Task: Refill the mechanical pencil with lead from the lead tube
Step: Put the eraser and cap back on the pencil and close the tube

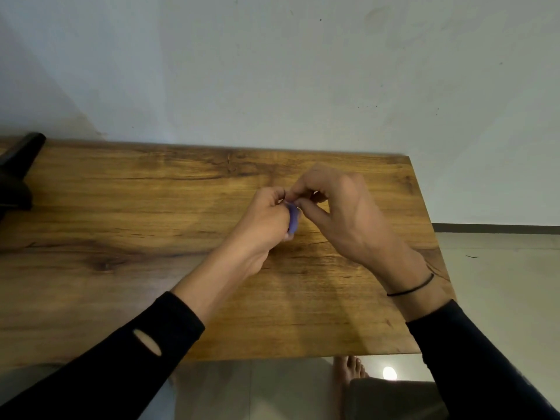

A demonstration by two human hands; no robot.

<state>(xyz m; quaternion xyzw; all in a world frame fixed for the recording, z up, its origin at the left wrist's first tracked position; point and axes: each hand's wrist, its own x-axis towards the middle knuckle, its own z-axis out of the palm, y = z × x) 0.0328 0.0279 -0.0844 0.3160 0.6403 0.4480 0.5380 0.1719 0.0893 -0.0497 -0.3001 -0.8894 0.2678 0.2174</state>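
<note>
Purple-blue plastic, short and slim, blurred: most likely the lead tube (293, 218), standing roughly upright above the right half of the wooden worktop (127, 207), its lower end just showing under the left hand's fingers. Cannot tell whether tube or pencil from this blur; no lead visible.

Left hand (264, 221) closed around the purple piece, fingers curled over its left side, back of the hand turned toward the camera. Right hand (336, 207) arched over from the right, thumb and forefinger pinched together at the piece's top end, touching it or something tiny there; remaining fingers bent and raised. Both hands meeting just above the wood, right of centre and toward the far edge.

Black sleeves (157, 338) on both forearms, a slit in the left one; thin black band (412, 287) around the right wrist. Dark object (18, 174) at the far left edge of the worktop. Pale wall (272, 71) behind, bare foot (350, 369) on the floor at the near edge.
</note>
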